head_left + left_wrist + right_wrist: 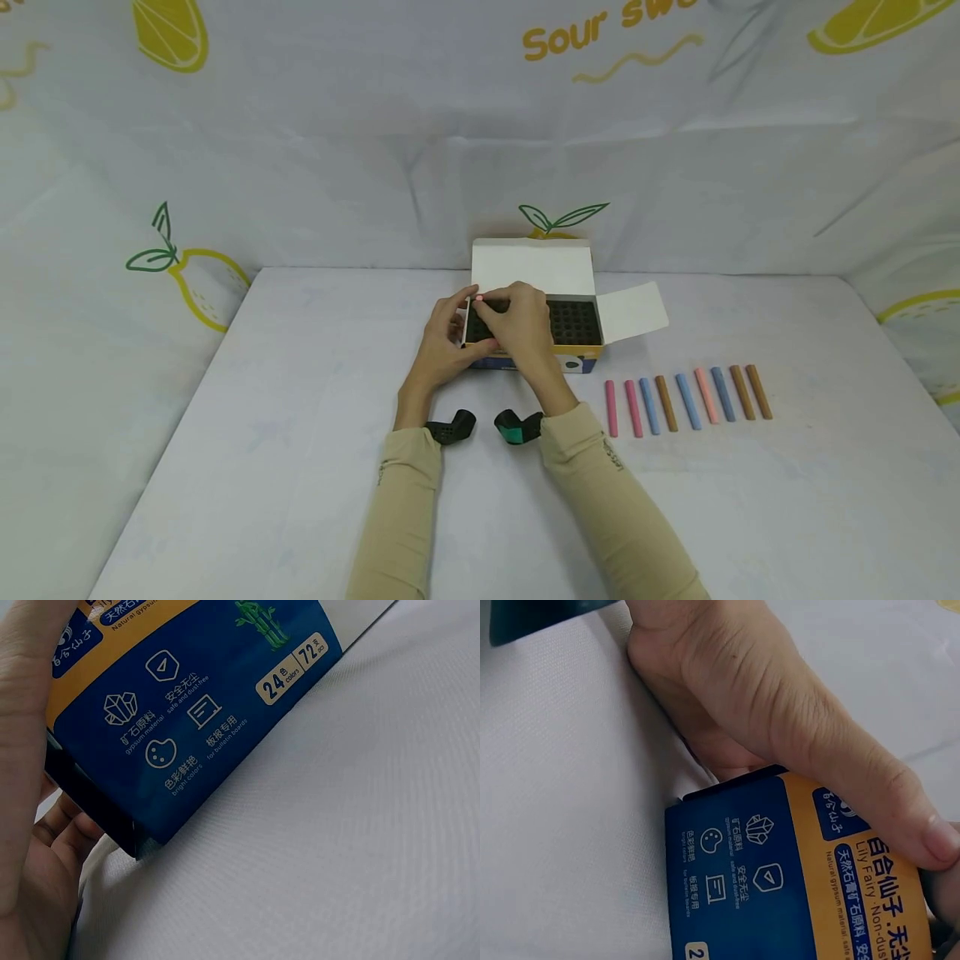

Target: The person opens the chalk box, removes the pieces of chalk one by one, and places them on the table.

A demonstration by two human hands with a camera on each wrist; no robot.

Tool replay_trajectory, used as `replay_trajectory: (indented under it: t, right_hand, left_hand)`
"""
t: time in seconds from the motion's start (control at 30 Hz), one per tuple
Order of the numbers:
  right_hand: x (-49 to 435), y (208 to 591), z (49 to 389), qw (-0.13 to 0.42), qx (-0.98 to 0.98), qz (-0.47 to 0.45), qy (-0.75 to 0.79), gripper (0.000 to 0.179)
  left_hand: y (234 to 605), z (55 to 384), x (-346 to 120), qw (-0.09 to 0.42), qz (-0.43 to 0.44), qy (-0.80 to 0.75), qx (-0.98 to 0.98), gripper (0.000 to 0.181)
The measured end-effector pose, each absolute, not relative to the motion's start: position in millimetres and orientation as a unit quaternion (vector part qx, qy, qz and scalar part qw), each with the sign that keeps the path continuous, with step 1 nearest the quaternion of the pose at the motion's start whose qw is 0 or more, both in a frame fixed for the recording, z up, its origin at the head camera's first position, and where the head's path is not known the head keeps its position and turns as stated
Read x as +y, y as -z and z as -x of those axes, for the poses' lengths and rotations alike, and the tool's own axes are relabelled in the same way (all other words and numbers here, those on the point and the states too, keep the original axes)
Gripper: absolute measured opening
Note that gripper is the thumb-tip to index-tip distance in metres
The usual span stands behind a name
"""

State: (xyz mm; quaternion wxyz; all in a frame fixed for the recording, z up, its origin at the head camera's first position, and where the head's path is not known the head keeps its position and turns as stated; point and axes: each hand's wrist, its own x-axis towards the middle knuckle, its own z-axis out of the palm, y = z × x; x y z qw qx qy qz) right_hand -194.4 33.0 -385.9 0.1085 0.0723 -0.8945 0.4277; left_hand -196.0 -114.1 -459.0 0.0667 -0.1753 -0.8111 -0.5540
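Observation:
A blue and yellow chalk box (585,364) stands open at the table's back, its black insert (574,322) full of small holes. My left hand (435,350) grips the box's left end, thumb along the front edge and fingers behind. Between thumb and forefinger my right hand (527,327) pinches a pink chalk stick (480,297) over the back left corner of the insert; only its tip shows. In the left wrist view the box's printed front (217,712) shows beside the left palm. The right wrist view has the left thumb (922,832) on the box's yellow edge.
Several chalk sticks (691,400), pink, blue and brown, lie in a row right of the box. The white lid (532,262) stands up behind it, and a side flap (633,312) sticks out right. A white cloth with lemon prints (337,167) hangs behind.

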Motion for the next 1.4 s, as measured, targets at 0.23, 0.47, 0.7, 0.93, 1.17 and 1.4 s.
replay_trajectory:
  t: [0.23,0.47,0.7,0.93,1.17,1.4]
  right_hand:
    - [33,387,196,0.125,-0.886,-0.074,-0.44,0.02]
    - [33,387,198,0.129,-0.879,-0.073,-0.453,0.024]
    - [33,385,199,0.12,-0.888,-0.066,-0.44,0.025]
    - [34,377,200,0.172,-0.851,-0.101,-0.485,0.023]
    - [40,362,196,0.193,-0.825,-0.112,-0.519,0.022]
    - [54,351,184,0.193,-0.816,-0.109,-0.534,0.021]
  left_hand:
    - [459,196,-115,0.073,0.18,0.551,-0.812,0.115]
    - [459,195,-115,0.068,0.173,0.55,-0.814,0.116]
    - [460,196,-115,0.071,0.18,0.553,-0.81,0.115]
    - [460,196,-114,0.068,0.166,0.546,-0.818,0.118]
    - [460,196,-113,0.068,0.167,0.554,-0.813,0.115]
    - [458,196,-114,0.065,0.166,0.554,-0.813,0.115]
